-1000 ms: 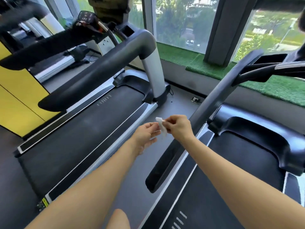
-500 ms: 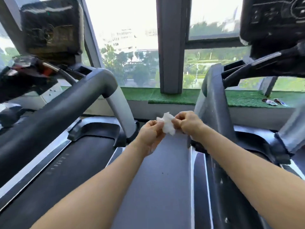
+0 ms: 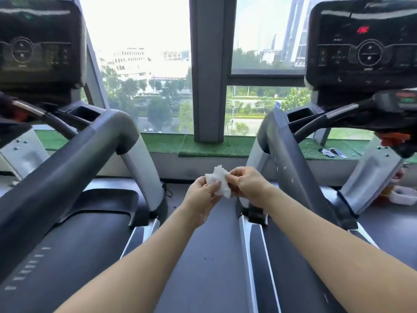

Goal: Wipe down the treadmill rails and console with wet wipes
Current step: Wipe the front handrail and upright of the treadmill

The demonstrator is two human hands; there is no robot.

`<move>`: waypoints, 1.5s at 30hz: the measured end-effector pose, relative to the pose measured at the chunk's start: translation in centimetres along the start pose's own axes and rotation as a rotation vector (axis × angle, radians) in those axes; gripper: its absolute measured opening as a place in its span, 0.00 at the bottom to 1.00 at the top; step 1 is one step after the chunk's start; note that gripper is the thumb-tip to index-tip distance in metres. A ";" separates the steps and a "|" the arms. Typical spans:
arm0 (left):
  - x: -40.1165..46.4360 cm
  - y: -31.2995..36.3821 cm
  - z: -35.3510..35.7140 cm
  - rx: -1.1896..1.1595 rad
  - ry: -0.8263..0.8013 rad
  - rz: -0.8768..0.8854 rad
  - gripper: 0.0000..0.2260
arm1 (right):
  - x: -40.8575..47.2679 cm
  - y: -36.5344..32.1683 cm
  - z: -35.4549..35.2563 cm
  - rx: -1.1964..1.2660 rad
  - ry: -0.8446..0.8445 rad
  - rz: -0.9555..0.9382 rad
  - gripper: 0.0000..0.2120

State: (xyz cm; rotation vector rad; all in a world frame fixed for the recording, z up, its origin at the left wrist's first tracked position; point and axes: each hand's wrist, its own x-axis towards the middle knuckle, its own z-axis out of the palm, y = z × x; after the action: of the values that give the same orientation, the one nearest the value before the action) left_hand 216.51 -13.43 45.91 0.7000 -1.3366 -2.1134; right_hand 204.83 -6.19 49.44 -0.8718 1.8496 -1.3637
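Observation:
A crumpled white wet wipe (image 3: 218, 181) is held between both hands over the floor gap between two treadmills. My left hand (image 3: 201, 197) pinches its left edge, and my right hand (image 3: 246, 182) pinches its right edge. The right treadmill's grey rail (image 3: 291, 168) slopes down just right of my right hand, and its black console (image 3: 363, 48) stands at the upper right. On the left, the other treadmill's rail (image 3: 74, 159) runs down toward me below its console (image 3: 38, 44).
A window pillar (image 3: 211, 68) rises straight ahead above a green turf ledge (image 3: 209, 147). Small packets (image 3: 332, 152) lie on the ledge at the right. A white container (image 3: 402, 195) sits on the floor at the far right. Treadmill belts flank the grey floor strip (image 3: 207, 267).
The view has lifted from the floor and belts to the consoles and window. The wipe has opened out from a thin folded strip to a wider crumpled sheet between my hands.

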 end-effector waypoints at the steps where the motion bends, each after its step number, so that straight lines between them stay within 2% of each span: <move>1: 1.3 -0.1 0.2 0.027 0.020 0.012 0.05 | 1.2 0.2 -0.8 -0.044 0.028 -0.004 0.09; 3: 4.3 -0.1 0.6 0.102 0.058 0.022 0.02 | 4.0 0.5 -2.9 -0.226 0.103 -0.023 0.09; 7: 12.9 -0.7 1.3 0.331 0.126 0.050 0.03 | 11.2 0.6 -8.7 -0.712 0.271 -0.081 0.05; 10: 19.9 -1.0 3.5 0.406 0.133 0.044 0.03 | 16.6 0.6 -13.3 -0.885 0.394 -0.058 0.06; 14: 27.8 -1.7 7.6 0.463 0.079 0.020 0.03 | 21.7 -0.1 -18.1 -1.074 0.458 -0.035 0.08; 19: 36.0 -1.7 12.3 0.509 0.039 0.041 0.03 | 25.9 -0.2 -20.9 -1.154 0.469 0.019 0.09; 24: 45.5 -1.9 15.2 0.507 -0.018 0.078 0.09 | 30.0 -1.2 -21.6 -1.174 0.563 0.046 0.08; 28: 51.7 -1.7 16.4 0.573 -0.086 0.098 0.05 | 33.2 -1.9 -21.1 -1.177 0.645 0.145 0.08; 32: 52.9 -3.0 17.5 0.501 -0.248 0.154 0.11 | 36.6 -2.9 -20.3 -1.184 0.703 0.204 0.08; 34: 51.7 -4.2 17.5 0.401 -0.292 0.127 0.13 | 38.0 -3.1 -19.8 -1.205 0.740 0.204 0.08; 37: 51.5 -4.8 17.2 0.305 -0.267 0.078 0.10 | 39.1 -2.8 -19.1 -1.246 0.768 0.219 0.09; 41: 55.5 -4.5 18.7 0.136 -0.205 -0.042 0.03 | 40.2 -2.1 -19.1 -1.275 0.775 0.273 0.09; 45: 60.3 -3.3 20.0 0.131 -0.052 -0.048 0.04 | 41.0 -1.8 -19.5 -1.259 0.807 0.317 0.09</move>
State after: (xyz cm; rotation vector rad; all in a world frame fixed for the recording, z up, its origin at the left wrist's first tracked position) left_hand 159.04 -40.47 41.88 0.7421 -1.5111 -2.1092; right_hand 166.29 -30.33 50.46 -0.4802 3.3691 -0.1617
